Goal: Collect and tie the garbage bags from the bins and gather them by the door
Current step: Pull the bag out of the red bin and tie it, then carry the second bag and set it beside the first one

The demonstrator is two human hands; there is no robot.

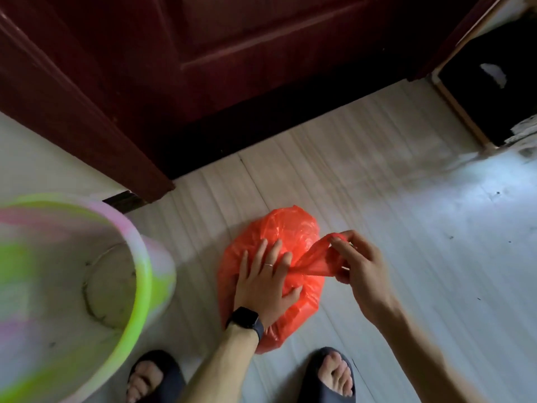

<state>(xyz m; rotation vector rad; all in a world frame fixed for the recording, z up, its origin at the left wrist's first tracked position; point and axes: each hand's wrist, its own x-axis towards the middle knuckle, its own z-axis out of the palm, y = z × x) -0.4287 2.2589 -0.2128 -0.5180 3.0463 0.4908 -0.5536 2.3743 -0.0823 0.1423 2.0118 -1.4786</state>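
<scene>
A red plastic garbage bag (pixel 290 228) lies on the pale floor just in front of a dark red wooden door (pixel 232 68). My left hand (pixel 263 282), with a ring and a black wrist watch, presses flat on top of the bag with fingers spread. My right hand (pixel 356 263) pinches a twisted handle strip of the bag and pulls it up and to the right. The bag's neck is gathered between the two hands.
An empty pink and green plastic bin (pixel 136 257) stands at the left, close to the bag. My two feet in dark slippers (pixel 328 373) stand at the bottom edge. A dark recess with a light frame (pixel 494 91) lies at the right of the door.
</scene>
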